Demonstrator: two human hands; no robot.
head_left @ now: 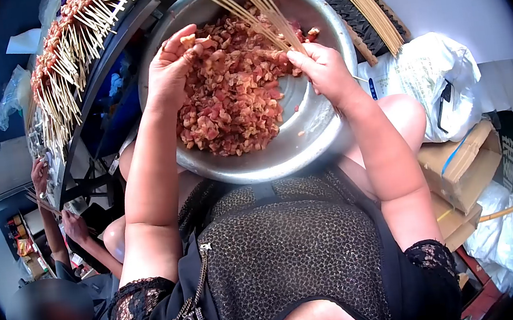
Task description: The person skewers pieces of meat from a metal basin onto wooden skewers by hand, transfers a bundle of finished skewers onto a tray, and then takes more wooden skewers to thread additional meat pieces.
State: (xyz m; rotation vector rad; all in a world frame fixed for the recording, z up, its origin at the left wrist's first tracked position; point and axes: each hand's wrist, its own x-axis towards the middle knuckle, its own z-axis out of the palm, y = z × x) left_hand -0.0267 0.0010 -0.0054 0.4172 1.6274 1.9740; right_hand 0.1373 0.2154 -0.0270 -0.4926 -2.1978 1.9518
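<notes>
A wide metal basin [324, 146] rests on my lap, heaped with small chunks of raw meat [231, 106]. Over the basin's left side, my left hand [172, 62] pinches a piece of meat [189, 41] between thumb and fingers. My right hand [322, 70], above the right side of the basin, is closed around a bunch of thin wooden skewers [265, 17] that fan out toward the far rim. A little meat [313, 33] shows just beyond my right fingers; whether it is threaded on a skewer I cannot tell.
Many loaded meat skewers [66, 68] line a table at the upper left. Bare skewers [373, 14] lie at the upper right, near a white plastic bag [425, 84] and cardboard boxes [463, 165]. Another person [89, 305] at the lower left holds skewers.
</notes>
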